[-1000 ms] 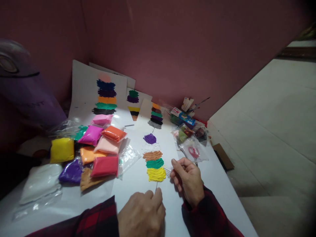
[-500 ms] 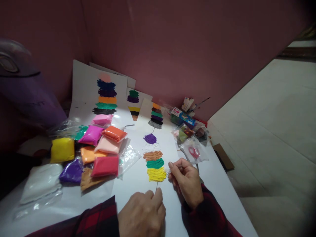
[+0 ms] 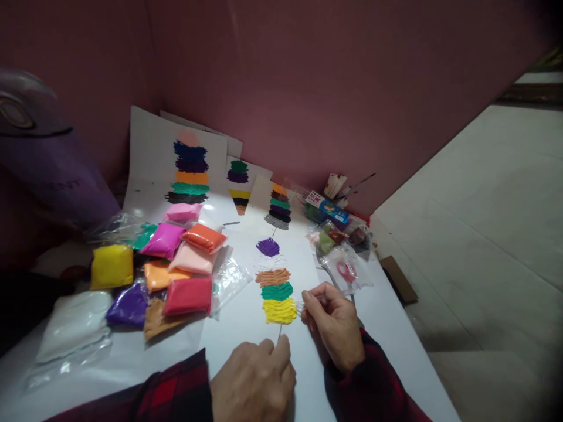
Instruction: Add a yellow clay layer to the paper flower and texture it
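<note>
On a white sheet of paper (image 3: 229, 346) lies a column of textured clay bands: a purple blob (image 3: 268, 247), a white band (image 3: 270, 262), a brown band (image 3: 272, 276), a green band (image 3: 277, 291) and a yellow band (image 3: 280, 312). My right hand (image 3: 334, 319) pinches a fork (image 3: 300, 307) whose pale tines sit at the yellow band's right edge. Most of its handle is hidden by my fingers. Below the yellow band, my left hand (image 3: 255, 375) rests palm down on the paper, fingers bent, beside a thin dark line. Its thumb and palm are hidden.
Several bagged clay packs, including a red one (image 3: 187, 295) and a white one (image 3: 74, 322), crowd the left. Finished banded pictures (image 3: 147, 158) lean against the wall. At right are another fork (image 3: 325, 264), a bagged pink item (image 3: 346, 271) and a box (image 3: 328, 208). A purple bottle (image 3: 61, 170) stands left.
My right hand has shifted very slightly to the right with the fork, and its tines show a little more clearly beside the yellow band. My left hand stays in place.
</note>
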`<state>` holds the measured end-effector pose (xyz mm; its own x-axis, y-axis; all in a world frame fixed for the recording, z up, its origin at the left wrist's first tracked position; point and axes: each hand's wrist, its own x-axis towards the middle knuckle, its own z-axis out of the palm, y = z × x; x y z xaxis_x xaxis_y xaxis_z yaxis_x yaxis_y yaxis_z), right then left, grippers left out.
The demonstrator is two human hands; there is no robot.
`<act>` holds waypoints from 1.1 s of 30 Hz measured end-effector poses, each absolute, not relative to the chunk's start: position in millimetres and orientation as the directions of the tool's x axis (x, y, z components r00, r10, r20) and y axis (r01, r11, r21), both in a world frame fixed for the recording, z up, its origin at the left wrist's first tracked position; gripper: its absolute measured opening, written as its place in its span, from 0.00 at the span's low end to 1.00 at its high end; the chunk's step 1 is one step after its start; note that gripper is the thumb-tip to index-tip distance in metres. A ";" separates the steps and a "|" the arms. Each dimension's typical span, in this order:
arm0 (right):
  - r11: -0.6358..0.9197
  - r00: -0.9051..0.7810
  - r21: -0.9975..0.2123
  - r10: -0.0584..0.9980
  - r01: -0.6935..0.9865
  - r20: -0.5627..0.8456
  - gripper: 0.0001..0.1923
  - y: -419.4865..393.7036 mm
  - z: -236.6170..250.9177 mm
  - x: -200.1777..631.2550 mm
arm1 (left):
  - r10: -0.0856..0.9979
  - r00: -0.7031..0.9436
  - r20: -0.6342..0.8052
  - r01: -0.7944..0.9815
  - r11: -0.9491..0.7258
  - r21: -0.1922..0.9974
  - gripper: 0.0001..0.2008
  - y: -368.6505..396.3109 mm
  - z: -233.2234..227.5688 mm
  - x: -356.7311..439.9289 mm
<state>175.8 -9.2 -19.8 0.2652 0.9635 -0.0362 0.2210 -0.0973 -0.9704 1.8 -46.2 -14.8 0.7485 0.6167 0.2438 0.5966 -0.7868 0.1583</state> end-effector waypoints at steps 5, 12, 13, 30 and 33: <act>-0.073 0.268 -0.980 0.963 0.184 -0.021 0.16 -9.7 -19.7 176.6 | 0.614 0.765 0.196 0.592 -0.789 0.162 0.06 -45.5 -13.9 2.2; -0.068 0.218 -0.974 0.976 0.218 -0.020 0.17 -9.1 -19.7 176.5 | 0.613 0.761 0.210 0.595 -0.790 0.149 0.05 -46.3 -13.7 1.6; -0.069 0.210 -0.969 0.978 0.236 -0.019 0.17 -9.1 -19.7 176.5 | 0.615 0.756 0.223 0.597 -0.788 0.149 0.05 -46.3 -14.2 1.7; -0.033 0.195 -0.978 0.981 0.207 0.008 0.16 -10.2 -18.4 174.4 | 0.614 0.758 0.219 0.596 -0.789 0.149 0.05 -44.7 -13.5 2.2; -0.030 0.171 -0.970 0.985 0.240 0.012 0.16 -10.5 -18.1 174.7 | 0.607 0.761 0.228 0.589 -0.795 0.149 0.05 -44.9 -14.1 2.2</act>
<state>174.7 -10.5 -18.1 0.1713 0.9852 0.0116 0.2402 -0.0303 -0.9703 2.2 -44.9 -14.1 0.7614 0.6069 0.2279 0.5886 -0.7945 0.1492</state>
